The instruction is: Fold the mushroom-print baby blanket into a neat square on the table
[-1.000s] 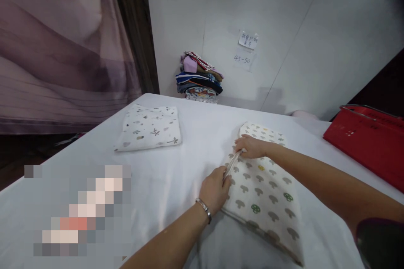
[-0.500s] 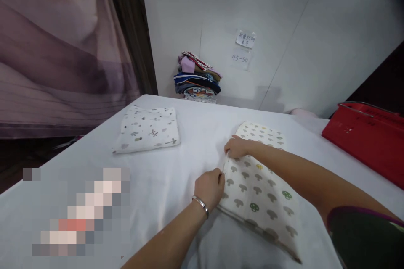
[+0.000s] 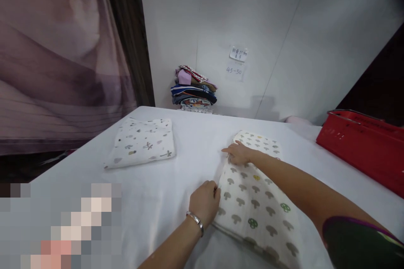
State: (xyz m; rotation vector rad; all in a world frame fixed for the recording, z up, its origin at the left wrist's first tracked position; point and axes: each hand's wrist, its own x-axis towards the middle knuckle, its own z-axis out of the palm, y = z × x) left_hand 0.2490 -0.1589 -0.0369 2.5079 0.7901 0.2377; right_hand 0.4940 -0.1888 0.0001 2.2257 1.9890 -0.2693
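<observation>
White mushroom cloth (image 3: pixel 240 201): we should straighten its side toward the table's (image 3: pixel 198 138) far edge.
Left hand (image 3: pixel 205 201): pinching it.
Right hand (image 3: pixel 239 152): grip unclear.

Left hand (image 3: pixel 204 204), banded at the wrist by a silver bracelet (image 3: pixel 196 222), its curled fingers closed on the near left edge of a mushroom-print cloth (image 3: pixel 252 208); right hand (image 3: pixel 238 153), farther along the same edge, palm down on the cloth with one finger extended past it; dark green sleeve (image 3: pixel 356 239) with purple trim on the right arm; beyond and left of the left hand, a folded palm-tree-print cloth (image 3: pixel 145 143), flat on the white-covered table (image 3: pixel 192 143); beyond both hands, a stack of folded textiles (image 3: pixel 194 88) and, to its right, a wall note (image 3: pixel 234 70) reading "45-50"; well right of the right hand, a red basket (image 3: pixel 360 147) with a metal handle.
</observation>
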